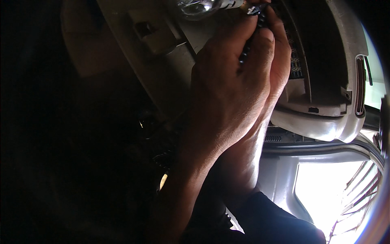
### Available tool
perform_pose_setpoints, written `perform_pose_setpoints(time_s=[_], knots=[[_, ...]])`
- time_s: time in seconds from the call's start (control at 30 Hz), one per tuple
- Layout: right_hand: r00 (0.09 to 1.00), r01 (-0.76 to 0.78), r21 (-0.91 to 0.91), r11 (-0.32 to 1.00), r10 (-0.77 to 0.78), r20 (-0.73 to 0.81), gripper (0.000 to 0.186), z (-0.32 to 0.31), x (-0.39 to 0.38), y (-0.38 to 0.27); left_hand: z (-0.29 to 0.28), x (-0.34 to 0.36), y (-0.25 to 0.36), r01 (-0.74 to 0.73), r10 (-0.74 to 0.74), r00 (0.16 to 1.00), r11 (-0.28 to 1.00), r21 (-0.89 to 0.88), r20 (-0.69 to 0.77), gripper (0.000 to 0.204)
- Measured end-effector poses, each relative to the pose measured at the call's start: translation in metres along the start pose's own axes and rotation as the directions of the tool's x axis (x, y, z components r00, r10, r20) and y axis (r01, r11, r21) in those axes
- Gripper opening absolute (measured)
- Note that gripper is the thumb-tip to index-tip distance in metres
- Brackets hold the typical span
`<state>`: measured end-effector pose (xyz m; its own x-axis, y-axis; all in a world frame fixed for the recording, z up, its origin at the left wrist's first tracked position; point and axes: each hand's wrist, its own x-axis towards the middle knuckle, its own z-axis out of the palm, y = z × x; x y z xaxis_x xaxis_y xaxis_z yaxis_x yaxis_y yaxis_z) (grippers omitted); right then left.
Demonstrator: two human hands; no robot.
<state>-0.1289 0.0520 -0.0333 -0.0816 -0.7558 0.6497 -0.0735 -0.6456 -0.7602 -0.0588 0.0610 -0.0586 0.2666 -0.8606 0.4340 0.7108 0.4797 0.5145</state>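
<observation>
My left hand [227,85] is raised close to the camera, its thumb and fingers closed round a thin dark ribbed tool [246,51]. My right hand [280,57], coming out of a dark sleeve [272,221], presses against the left from behind, and its fingers wrap the same tool. The tool's tip, with a small brass-coloured part [248,5], meets a clear glass bulb [199,6] at the top edge. Most of the tool is hidden inside the two hands.
A pale grey moulded plastic housing [325,122] with a slot and a dark grille curves over the upper right. A beige panel [154,36] runs across the top left. A bright opening [325,191] glares at the lower right. The left half is in deep shadow.
</observation>
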Motion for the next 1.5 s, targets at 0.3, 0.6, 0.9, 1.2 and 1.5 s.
perform_pose_setpoints(time_s=[0.3, 0.6, 0.9, 1.2, 1.5], knots=[[0.979, -0.176, 0.285, 0.942, 0.197, -0.048, 0.039, 0.001, 0.014, 0.000, 0.025, 0.002, -0.036, -0.158, 0.147, 0.978, 0.985, -0.063, -0.148, 0.025], [0.972, -0.193, 0.333, 0.923, 0.227, -0.066, 0.039, -0.005, 0.013, -0.003, 0.021, -0.006, -0.024, 0.072, -0.070, 0.991, 0.997, 0.019, -0.117, 0.026], [1.000, 0.013, 0.029, 1.000, -0.012, -0.004, 0.037, -0.014, 0.002, 0.011, 0.001, -0.005, 0.014, 0.144, -0.145, 0.989, 0.986, -0.089, -0.009, 0.030], [0.944, -0.261, 0.469, 0.843, 0.325, -0.059, 0.033, -0.003, 0.017, -0.003, 0.001, -0.005, 0.011, 0.108, -0.111, 0.992, 0.992, -0.064, -0.053, 0.029], [0.868, -0.338, 0.716, 0.610, 0.496, -0.013, 0.031, -0.002, 0.022, -0.012, 0.007, -0.005, 0.006, 0.081, -0.084, 0.994, 0.996, -0.039, -0.074, 0.026]])
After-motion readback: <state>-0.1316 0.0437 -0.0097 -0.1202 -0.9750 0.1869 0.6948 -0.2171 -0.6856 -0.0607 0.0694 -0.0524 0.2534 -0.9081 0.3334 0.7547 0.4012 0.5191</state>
